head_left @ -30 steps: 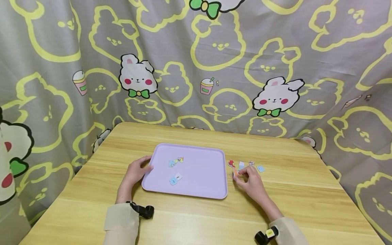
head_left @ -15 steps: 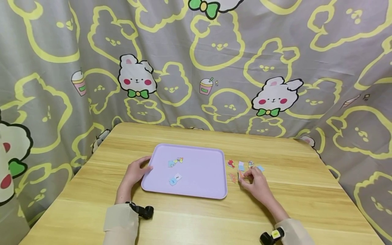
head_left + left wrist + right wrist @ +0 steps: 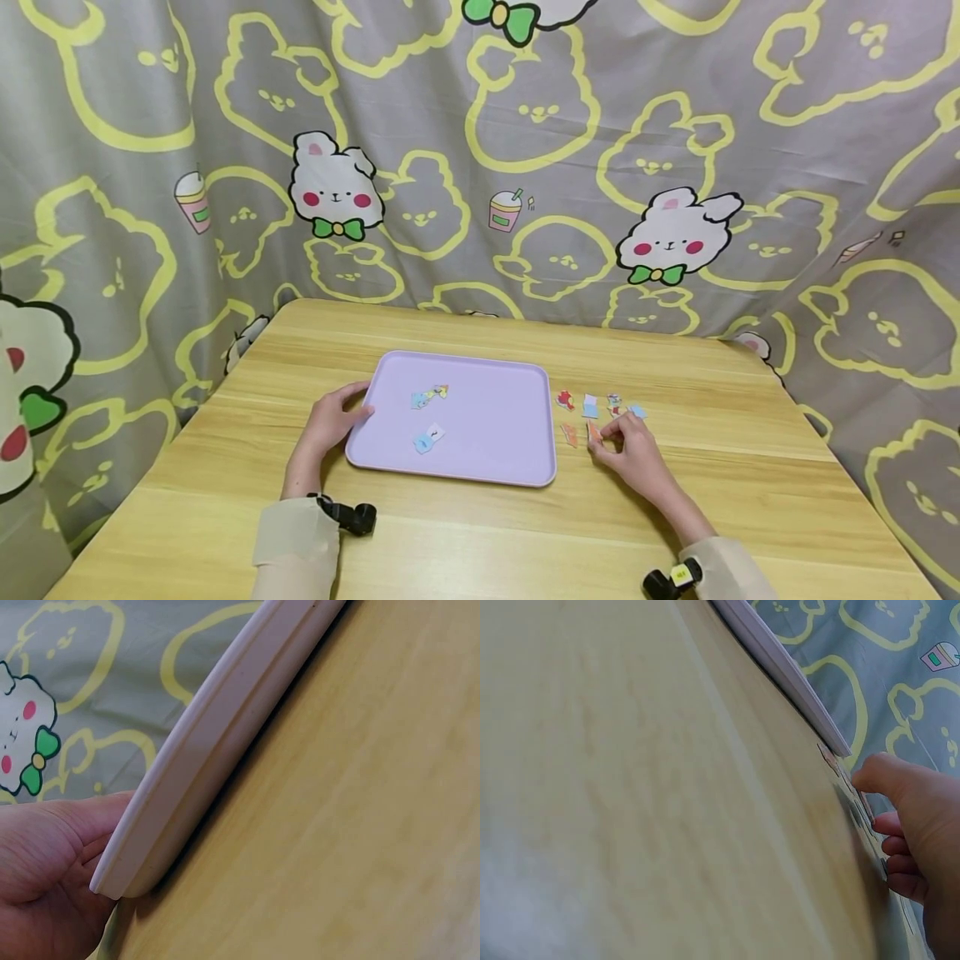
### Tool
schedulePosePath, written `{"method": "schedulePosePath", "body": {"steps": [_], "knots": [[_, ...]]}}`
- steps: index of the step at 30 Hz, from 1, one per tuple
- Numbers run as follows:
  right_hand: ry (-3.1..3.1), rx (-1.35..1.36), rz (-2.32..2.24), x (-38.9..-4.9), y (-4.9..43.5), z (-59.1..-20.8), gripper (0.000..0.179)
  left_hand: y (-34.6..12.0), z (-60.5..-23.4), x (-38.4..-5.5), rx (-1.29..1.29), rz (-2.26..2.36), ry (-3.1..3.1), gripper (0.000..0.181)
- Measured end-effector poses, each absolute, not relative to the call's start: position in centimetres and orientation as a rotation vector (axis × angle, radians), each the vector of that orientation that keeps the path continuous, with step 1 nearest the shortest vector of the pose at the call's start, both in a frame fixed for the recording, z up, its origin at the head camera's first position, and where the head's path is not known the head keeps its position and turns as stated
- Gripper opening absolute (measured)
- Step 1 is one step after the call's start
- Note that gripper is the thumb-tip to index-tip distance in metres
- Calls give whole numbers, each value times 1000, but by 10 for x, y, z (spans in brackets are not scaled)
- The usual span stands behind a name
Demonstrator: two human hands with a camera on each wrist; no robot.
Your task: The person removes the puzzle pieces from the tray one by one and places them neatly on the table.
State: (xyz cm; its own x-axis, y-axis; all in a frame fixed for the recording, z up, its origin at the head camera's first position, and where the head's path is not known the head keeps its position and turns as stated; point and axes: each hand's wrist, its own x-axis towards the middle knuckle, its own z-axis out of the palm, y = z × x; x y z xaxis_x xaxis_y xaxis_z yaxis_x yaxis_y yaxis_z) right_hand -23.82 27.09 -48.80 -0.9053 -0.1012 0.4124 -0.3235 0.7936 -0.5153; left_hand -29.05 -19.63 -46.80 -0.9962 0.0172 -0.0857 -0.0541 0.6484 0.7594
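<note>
A lilac tray (image 3: 487,433) lies on the wooden table. My left hand (image 3: 330,421) holds its left edge, with the thumb over the rim; in the left wrist view, fingers of the left hand (image 3: 49,870) partly vanish behind the tray wall (image 3: 202,750). To the right of the tray, my right hand (image 3: 632,450) pinches an orange puzzle piece (image 3: 594,432) between thumb and index finger, close over the table. A second orange piece (image 3: 570,434) lies just left of it. In the right wrist view, the right hand (image 3: 922,825) has its other fingers curled.
Above the orange pieces lie a red piece (image 3: 566,401), a white-and-blue piece (image 3: 591,406), a multicoloured piece (image 3: 614,403) and a light blue piece (image 3: 637,412). Joined pieces (image 3: 430,397) and a blue-white pair (image 3: 430,438) lie on the tray. A patterned curtain (image 3: 480,167) hangs behind the table.
My right hand has shifted a little rightward with the orange piece, away from the tray, uncovering the other orange piece beside it. My left hand stays at the tray edge.
</note>
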Motion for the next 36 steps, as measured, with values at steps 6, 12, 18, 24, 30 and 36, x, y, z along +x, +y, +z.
{"method": "schedulePosePath", "body": {"steps": [6, 12, 18, 24, 30, 36], "knots": [[-2646, 330, 833, -238, 271, -486, 23, -196, -468, -291, -43, 1289, 2763, 51], [-2697, 341, 827, -239, 273, -485, 22, -197, -467, -290, -35, 1280, 2772, 51], [-2733, 352, 820, -238, 274, -483, 22, -196, -466, -289, -30, 1276, 2779, 50], [-2753, 352, 827, -238, 276, -482, 24, -196, -466, -289, -28, 1272, 2781, 50], [-2740, 342, 829, -237, 276, -480, 26, -196, -466, -289, -27, 1275, 2780, 50], [-2713, 363, 832, -238, 273, -480, 26, -196, -467, -289, -26, 1280, 2780, 50]]}}
